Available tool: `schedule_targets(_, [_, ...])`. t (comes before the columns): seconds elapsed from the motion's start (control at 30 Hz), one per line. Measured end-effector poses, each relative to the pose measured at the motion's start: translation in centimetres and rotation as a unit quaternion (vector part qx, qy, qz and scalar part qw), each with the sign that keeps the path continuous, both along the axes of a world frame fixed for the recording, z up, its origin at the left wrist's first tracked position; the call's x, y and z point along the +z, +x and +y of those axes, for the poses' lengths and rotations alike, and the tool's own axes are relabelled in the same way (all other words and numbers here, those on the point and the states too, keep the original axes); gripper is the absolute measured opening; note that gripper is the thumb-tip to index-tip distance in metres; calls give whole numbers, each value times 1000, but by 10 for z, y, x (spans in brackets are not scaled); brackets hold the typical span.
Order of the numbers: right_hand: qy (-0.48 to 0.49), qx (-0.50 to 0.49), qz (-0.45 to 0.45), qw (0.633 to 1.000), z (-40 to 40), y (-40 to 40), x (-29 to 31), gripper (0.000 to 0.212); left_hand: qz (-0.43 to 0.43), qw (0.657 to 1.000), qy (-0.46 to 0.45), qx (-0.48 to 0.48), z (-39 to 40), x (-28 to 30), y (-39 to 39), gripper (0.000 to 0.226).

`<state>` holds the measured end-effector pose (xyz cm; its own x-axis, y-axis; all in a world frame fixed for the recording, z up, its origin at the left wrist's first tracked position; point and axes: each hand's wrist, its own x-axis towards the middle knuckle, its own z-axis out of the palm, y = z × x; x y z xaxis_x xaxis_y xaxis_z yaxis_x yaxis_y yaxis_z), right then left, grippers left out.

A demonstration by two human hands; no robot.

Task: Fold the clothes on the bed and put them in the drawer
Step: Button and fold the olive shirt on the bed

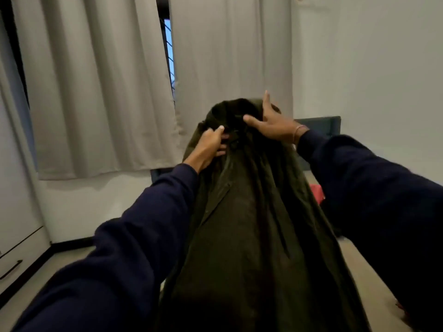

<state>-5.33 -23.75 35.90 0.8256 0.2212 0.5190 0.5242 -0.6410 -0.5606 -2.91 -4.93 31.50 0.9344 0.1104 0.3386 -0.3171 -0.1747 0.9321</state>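
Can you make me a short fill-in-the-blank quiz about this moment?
1. Both hands hold up a dark ____ cloth garment.
2. The left hand ____ the garment near its collar.
3. The right hand wears a thin ____ at the wrist.
4. Pale grey ____ hang behind.

Missing: green; grips; bracelet; curtains

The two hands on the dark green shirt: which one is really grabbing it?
The left hand pinches the dark olive-green shirt near its collar with curled fingers. The right hand lies on top with straight fingers.
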Motion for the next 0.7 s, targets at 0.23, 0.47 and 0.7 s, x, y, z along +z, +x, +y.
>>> schedule_targets(0.23, [-169,25,212,962,-18,54,-241,71,199,914,353,-25,46,-255,1,25])
schedule_targets(0.47, [-23,-102,386,916,-25,-36,-447,61,381,795,466,78,49,-408,-63,52])
schedule_targets(0.7, [-116,-219,381,891,-17,-70,-489,59,427,703,528,211,60,-431,-85,71])
